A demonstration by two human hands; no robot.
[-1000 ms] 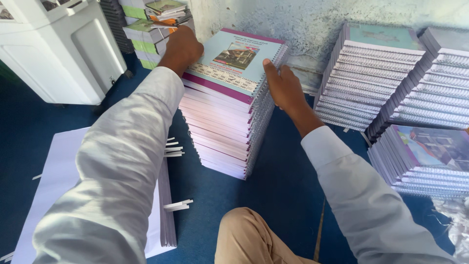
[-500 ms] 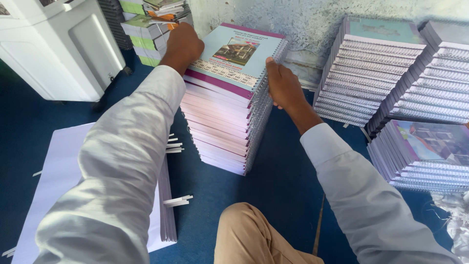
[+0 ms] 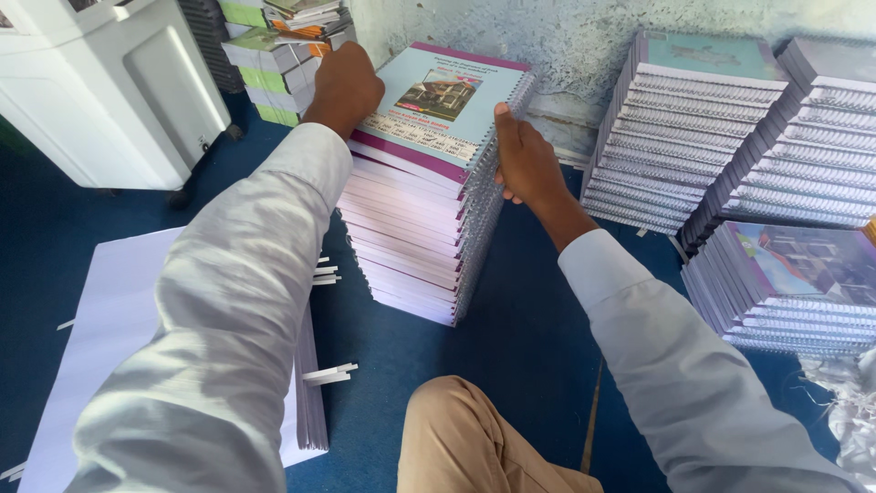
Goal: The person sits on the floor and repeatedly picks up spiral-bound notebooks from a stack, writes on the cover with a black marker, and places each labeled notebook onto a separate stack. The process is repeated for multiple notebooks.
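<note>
Blue carpeted floor, pale rough wall behind. Tall stack of spiral-bound booklets stood on floor. Left hand closed on the stack's far left corner; right hand pressed on spiral edge, fingers curled. Further booklet stacks set at right.

Top book: pale blue cover w/ house photo, magenta edge band. Stack below: pink/white page edges. Floor: dark blue. Sleeves: white. Trousers: tan. Cabinet: white. Wall: mottled pale blue-grey.
</note>
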